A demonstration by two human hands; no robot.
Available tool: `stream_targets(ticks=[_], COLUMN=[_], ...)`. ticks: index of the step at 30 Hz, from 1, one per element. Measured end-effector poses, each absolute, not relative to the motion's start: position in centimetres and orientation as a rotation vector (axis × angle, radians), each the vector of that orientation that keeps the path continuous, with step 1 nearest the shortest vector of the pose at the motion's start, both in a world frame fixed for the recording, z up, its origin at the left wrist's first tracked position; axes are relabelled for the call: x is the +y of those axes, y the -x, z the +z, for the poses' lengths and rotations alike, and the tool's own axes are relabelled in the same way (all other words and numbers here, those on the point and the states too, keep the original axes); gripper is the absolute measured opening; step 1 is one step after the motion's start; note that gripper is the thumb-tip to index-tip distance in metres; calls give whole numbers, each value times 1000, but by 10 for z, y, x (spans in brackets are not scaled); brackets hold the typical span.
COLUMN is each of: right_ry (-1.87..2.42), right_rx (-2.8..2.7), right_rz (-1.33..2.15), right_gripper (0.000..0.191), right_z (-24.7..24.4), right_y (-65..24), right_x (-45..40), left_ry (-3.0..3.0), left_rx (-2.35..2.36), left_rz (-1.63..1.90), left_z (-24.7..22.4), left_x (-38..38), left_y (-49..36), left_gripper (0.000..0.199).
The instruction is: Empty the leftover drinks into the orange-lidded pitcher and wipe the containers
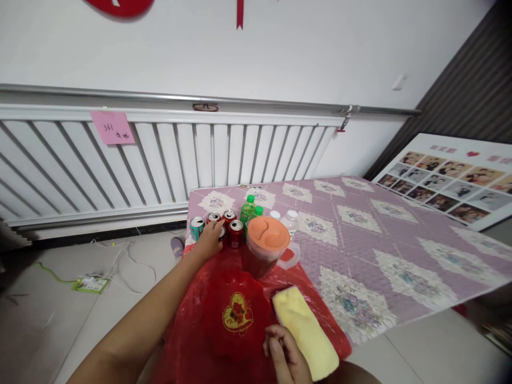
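Observation:
My left hand (pixel 210 241) reaches to the far left of the red-covered surface, its fingers curled round a drink can (pixel 222 233) that it mostly hides. Around it stand a teal can (pixel 197 228) and several red cans (pixel 235 233), with their tops facing up. My right hand (pixel 286 352) is loosely closed, with nothing visible in it, between a red scalloped plate (pixel 256 298) with a gold heart and a folded yellow cloth (pixel 306 330). Whether it touches either one I cannot tell.
Behind the plate stands a tub with an orange lid (pixel 269 233). Green-capped bottles (pixel 248 209) and white-capped bottles (pixel 292 217) stand beyond it. A bed with a purple floral cover (pixel 360 256) extends right. A white radiator (pixel 160 160) lines the wall; a power strip (pixel 91 284) lies on the floor.

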State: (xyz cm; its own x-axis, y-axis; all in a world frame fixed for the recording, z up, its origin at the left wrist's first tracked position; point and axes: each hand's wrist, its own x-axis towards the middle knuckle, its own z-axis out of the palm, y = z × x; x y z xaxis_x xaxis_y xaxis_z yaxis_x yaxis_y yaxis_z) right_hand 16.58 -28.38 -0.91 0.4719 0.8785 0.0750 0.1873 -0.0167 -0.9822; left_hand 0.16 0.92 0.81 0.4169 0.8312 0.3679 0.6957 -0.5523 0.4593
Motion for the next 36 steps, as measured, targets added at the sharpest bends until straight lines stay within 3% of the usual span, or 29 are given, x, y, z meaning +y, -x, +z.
stream_targets(ticks=[5,18,26,36], right_ry=[1530,1596,1613,1617], right_rx=[-1083,-1142,-1292,-1294], right_rz=[815,669,440,457], right_gripper=[37,28,62,72], right_z=[-10,1,-21,-38], right_y=[-176,-158,-135,-121], right_x=[-283,-242,-208,-194], left_ry=[-2442,-2294,-2116,-1989], left_rx=[1326,1310,1328,1376], left_rz=[944,924,840,786], left_z=[24,43,43,43], left_x=[-5,-70,-127,-146], left_y=[12,13,1,-4], left_gripper=[74,80,82,89])
